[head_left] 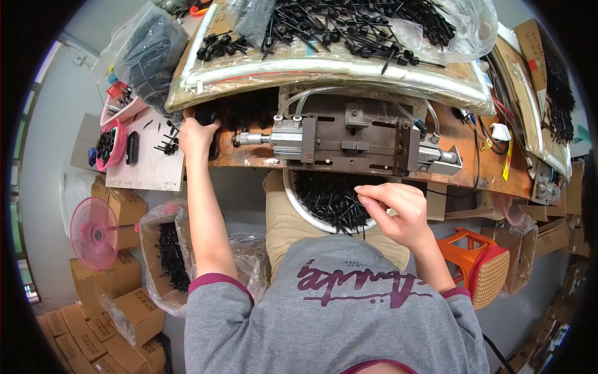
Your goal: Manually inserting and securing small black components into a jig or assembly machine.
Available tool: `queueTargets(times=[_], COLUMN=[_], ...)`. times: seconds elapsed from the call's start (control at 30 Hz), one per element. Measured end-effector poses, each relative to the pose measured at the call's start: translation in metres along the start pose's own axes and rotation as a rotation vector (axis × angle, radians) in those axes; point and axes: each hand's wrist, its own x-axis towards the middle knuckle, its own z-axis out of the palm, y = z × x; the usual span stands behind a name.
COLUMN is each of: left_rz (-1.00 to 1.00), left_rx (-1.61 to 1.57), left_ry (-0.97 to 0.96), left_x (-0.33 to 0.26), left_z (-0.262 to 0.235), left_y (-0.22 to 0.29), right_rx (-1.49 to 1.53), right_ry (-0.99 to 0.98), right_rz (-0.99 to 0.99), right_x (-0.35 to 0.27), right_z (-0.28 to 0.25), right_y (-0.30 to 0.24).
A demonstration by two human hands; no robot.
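My left hand [198, 136] reaches in under the front edge of the raised tray, at the left end of the bench. Its thumb lies beside a dark heap of black plastic parts [252, 111], and its fingertips are partly hidden there. My right hand [398, 209] is raised just above the right rim of a white basket [291, 202], thumb and forefinger pinched together. Whatever may be between those fingertips is too small to make out. Slim black plastic pieces [336, 202] fill the basket on my lap. A metal clamping fixture [355, 146] with two pneumatic cylinders is mounted on the bench before me.
Above the fixture, the tray [336, 70] bears a pile of long black parts [355, 28]. Pink baskets [112, 146] stand to the left. Below are a lined box of black parts [171, 255], a pink fan [94, 234] and cartons. An orange stool [476, 265] is at right.
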Motion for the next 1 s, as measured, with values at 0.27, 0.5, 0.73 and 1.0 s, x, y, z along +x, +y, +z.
queueTargets(times=[0.27, 0.5, 0.73, 1.0], left_rz=[0.080, 0.098, 0.055, 0.143], left_rx=[-0.243, -0.140, -0.178, -0.409], left_ry=[0.220, 0.232, 0.239, 0.485], left_x=[-0.019, -0.018, -0.022, -0.066], left_z=[0.007, 0.007, 0.009, 0.011], left_y=[-0.007, 0.002, 0.005, -0.019], right_rx=[0.016, 0.025, 0.016, -0.004], right_ry=[0.010, -0.032, -0.038, 0.001], right_rz=[0.001, -0.022, 0.019, 0.028], right_x=[0.006, 0.001, -0.001, 0.011], right_z=[-0.004, 0.003, 0.002, -0.009], right_y=[-0.002, -0.009, -0.007, -0.003])
